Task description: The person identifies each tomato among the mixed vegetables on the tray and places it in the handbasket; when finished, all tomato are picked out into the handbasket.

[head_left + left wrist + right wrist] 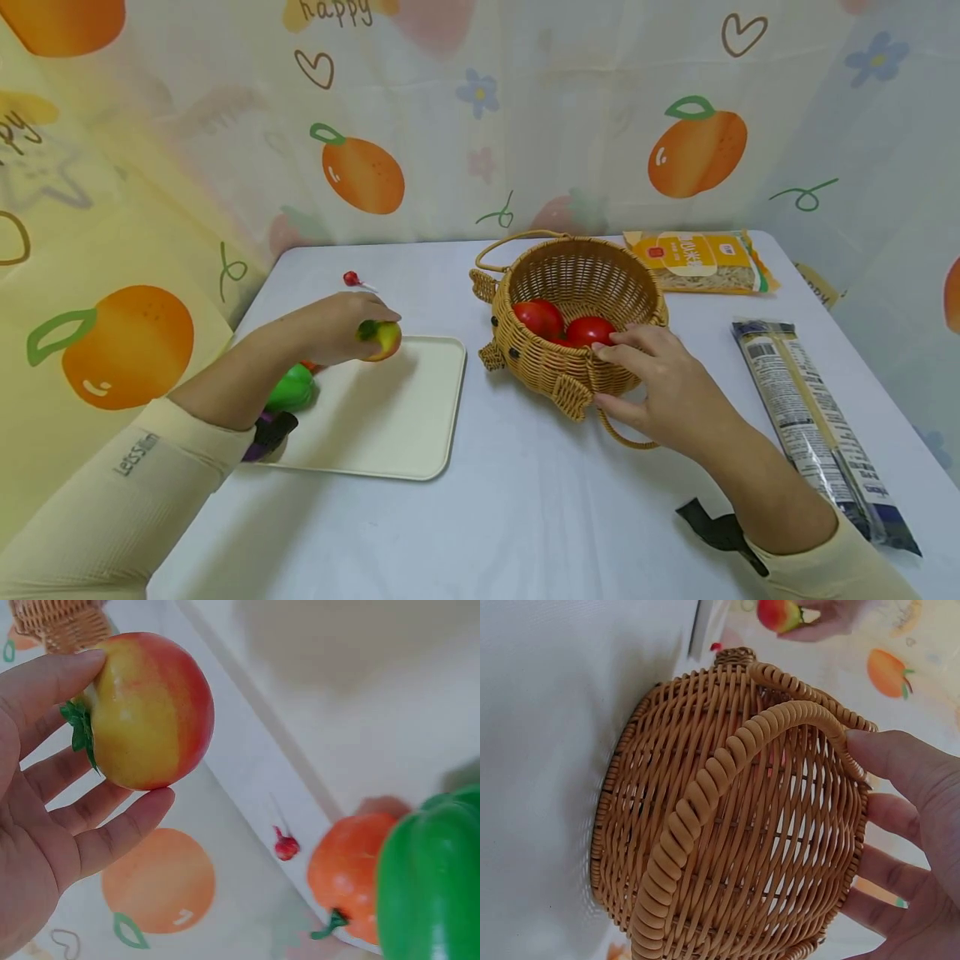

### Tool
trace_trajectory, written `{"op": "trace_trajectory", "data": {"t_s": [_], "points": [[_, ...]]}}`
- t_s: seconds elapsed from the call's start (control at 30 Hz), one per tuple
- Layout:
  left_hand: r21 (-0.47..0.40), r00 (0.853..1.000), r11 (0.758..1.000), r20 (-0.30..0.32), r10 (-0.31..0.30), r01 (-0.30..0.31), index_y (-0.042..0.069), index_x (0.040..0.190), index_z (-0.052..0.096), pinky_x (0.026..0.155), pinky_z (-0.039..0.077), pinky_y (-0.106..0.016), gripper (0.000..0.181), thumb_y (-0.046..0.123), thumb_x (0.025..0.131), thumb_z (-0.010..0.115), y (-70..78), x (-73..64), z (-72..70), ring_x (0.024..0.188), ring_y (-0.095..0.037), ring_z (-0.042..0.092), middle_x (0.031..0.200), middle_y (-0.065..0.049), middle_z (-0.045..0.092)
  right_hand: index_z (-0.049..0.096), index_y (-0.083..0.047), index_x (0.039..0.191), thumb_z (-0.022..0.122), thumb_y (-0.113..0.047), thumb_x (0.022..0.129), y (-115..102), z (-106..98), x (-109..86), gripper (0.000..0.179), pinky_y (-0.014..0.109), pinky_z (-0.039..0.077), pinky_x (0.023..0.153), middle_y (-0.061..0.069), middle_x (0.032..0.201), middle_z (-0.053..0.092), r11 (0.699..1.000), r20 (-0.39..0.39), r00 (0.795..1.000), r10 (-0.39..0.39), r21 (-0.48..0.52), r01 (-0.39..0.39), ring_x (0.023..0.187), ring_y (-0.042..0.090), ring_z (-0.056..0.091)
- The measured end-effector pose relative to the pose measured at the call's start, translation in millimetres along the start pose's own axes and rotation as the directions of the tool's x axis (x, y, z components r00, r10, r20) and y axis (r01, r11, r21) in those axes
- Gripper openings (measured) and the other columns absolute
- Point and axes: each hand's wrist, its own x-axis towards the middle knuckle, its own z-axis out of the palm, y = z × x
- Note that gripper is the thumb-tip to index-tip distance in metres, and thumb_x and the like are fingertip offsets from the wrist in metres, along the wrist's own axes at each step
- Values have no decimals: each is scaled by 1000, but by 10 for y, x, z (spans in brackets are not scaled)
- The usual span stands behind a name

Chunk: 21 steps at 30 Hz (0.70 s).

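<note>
My left hand [341,327] holds a yellow-and-red toy fruit [154,712] with green leaves, raised over a cream tray [435,450]. The left wrist view shows thumb and fingers around its leafy side. On the tray's left part lie a green bell pepper [292,388], an orange vegetable with a green stem [349,874], and something purple [258,442], partly hidden by my left forearm. My right hand [663,387] grips the near right rim of a fish-shaped wicker basket [547,360], thumb outside it. Red tomatoes [538,318] sit inside the basket.
A small red lollipop [351,278] lies behind the tray. At the back right is a yellow bag of dry food [697,262], beside the basket. A long dark-ended packet [817,425] lies along the table's right side. Patterned cloth [525,125] hangs behind.
</note>
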Motion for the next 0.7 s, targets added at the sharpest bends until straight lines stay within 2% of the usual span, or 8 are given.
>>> {"op": "trace_trajectory", "data": {"t_s": [0.3, 0.53, 0.7], "points": [[57, 1000, 998, 14, 27, -28, 11, 139, 64, 108, 48, -49, 45, 13, 94, 68, 246, 144, -196, 127, -30, 56, 134, -8, 63, 75, -7, 121, 92, -25, 74, 8, 2, 3, 54, 60, 52, 100, 15, 123, 65, 1000, -10, 1000, -4, -4, 4, 126, 39, 53], [94, 996, 992, -1, 87, -86, 9, 139, 64, 104, 51, -45, 46, 16, 94, 71, 514, 323, -353, 120, -30, 58, 134, -12, 63, 74, -9, 123, 92, -25, 75, 10, 6, -3, 54, 59, 53, 99, 14, 125, 65, 1000, 0, 1000, 3, -6, -3, 126, 37, 53], [114, 994, 988, -7, 105, -104, 11, 141, 62, 100, 52, -41, 48, 18, 95, 72, 720, 451, -490, 117, -27, 57, 134, -11, 62, 74, -10, 123, 91, -25, 76, 7, 1, -2, 53, 58, 52, 100, 13, 124, 65, 1000, 6, 1000, 4, -14, -4, 125, 36, 54]]}}
